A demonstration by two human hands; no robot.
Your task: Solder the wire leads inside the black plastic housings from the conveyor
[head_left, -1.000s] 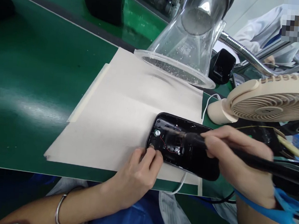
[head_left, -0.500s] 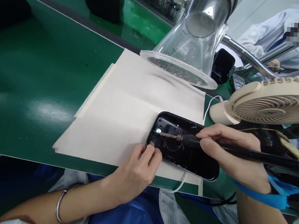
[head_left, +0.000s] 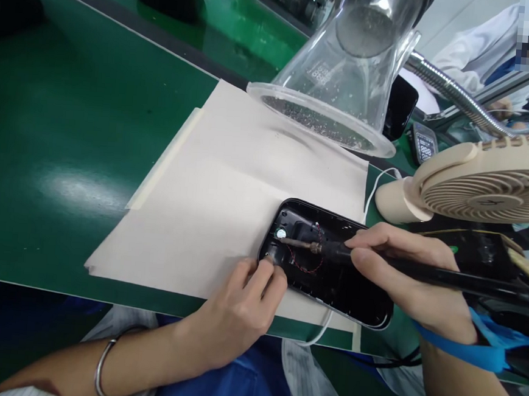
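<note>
Where the cream paper sheet (head_left: 227, 207) covers the green bench (head_left: 67, 146), a black housing (head_left: 331, 282) lies open side up near the sheet's front right corner, with a red wire (head_left: 307, 267) looped inside it and a small round silver part (head_left: 281, 233) at its left end. The left hand (head_left: 237, 318) has its fingers bunched together, their tips pinching and pressing the housing's near left corner. Whether something tiny sits under them I cannot tell. The right hand (head_left: 405, 276) is closed pen-style around a soldering iron (head_left: 445, 277), whose metal tip reaches to just beside the silver part. The hot tip works very near the left fingertips and the wire, so a small slip of the housing on the smooth paper could, I judge, burn skin, scorch the insulation or mar the plastic. A blue strap (head_left: 467, 351) circles the right wrist and a bracelet (head_left: 101, 368) the left. Beyond the sheet hangs a clear fume funnel (head_left: 342, 76), and a beige fan (head_left: 485, 185) stands to the right.
</note>
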